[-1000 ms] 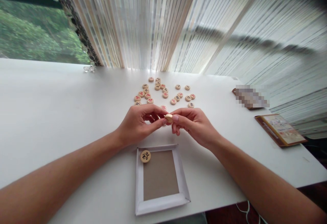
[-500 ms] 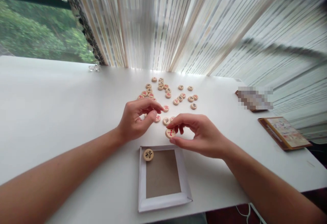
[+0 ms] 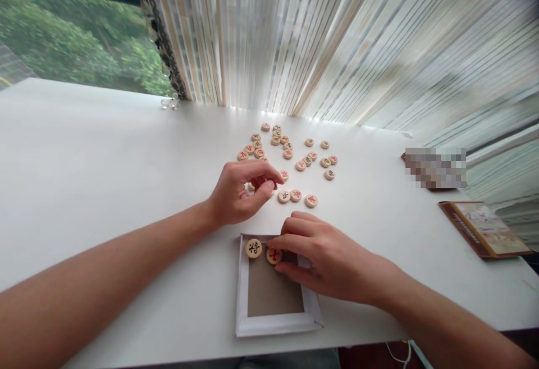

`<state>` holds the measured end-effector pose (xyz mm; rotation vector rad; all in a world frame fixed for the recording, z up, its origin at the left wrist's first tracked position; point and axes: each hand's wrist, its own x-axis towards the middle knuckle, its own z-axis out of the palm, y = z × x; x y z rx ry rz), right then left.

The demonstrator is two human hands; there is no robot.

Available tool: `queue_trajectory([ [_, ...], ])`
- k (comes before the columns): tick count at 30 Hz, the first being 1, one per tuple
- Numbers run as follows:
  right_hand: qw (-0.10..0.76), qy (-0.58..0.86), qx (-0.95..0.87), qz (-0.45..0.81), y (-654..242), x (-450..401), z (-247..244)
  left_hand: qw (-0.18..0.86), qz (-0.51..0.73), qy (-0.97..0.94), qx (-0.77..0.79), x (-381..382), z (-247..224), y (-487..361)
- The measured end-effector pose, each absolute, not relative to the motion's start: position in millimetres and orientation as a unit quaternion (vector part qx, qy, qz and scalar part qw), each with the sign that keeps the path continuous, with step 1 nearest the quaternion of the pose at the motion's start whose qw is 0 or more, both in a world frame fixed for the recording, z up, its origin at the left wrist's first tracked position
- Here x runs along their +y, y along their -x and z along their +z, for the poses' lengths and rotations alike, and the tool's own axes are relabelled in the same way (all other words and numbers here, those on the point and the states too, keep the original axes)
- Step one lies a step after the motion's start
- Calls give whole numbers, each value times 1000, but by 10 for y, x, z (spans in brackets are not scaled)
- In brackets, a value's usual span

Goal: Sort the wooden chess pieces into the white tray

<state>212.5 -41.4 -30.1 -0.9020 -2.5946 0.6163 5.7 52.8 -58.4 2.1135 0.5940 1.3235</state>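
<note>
The sheer, vertically striped fabric curtain [image 3: 252, 37] hangs behind the smooth, glossy white bench [image 3: 105, 150], on which stands a shallow rectangular tray with white, folded-looking walls and a flat, matte grey-brown floor [image 3: 269, 326]. The hands work close together: the right hand [image 3: 324, 254] reaches over the tray's far right part, thumb and forefinger pinching a thick, round, pale-wood disc with a red character [image 3: 273, 255], while the left hand [image 3: 240, 192] is loosely curled over the near discs, with nothing visible in its grasp; I cannot tell whether its thumb and fingertips meet. The pinched disc is face up inside the tray, just beside a matching pale-wood disc with a black character [image 3: 253, 248] in the far left corner. The step looks like placing this second disc; finishing it would call for a level set-down and a gentle release that leaves its neighbour unmoved. Beyond, more smooth, round-edged wooden discs [image 3: 295, 195] lie scattered, some touching.
</note>
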Motion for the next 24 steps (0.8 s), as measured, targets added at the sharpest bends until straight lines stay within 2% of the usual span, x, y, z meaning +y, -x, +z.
queue_trajectory([
  [8, 161, 331, -918, 149, -2125, -425, -300, 279, 484, -798, 225, 523, -568, -55],
  [24, 194, 341, -909, 139, -2090, -439, -417, 275, 474, -806, 225, 529, -563, -65],
])
